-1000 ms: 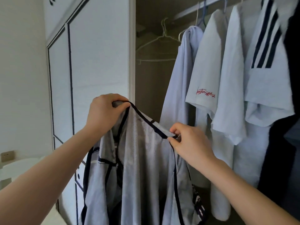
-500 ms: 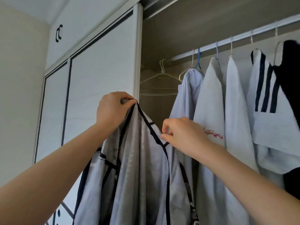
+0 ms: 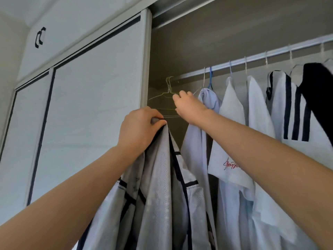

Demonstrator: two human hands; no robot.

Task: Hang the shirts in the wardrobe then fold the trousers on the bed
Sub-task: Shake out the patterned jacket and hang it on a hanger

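head view: the left hand (image 3: 140, 129) pinched the collar of a grey mesh shirt (image 3: 158, 186) with dark trim, holding it up in front of the open wardrobe, just beside the white sliding door (image 3: 93, 105). the right hand (image 3: 189, 107) was up at an empty wire hanger (image 3: 163, 95) on the rail (image 3: 252, 59), fingers curled; whether they gripped the wire could not be told. a pale blue shirt (image 3: 196, 154), a white shirt (image 3: 230, 141) and a striped shirt (image 3: 288, 114) hung to the right.

2 hands (image 3: 142, 130), approx. 6 shirts (image 3: 158, 177)
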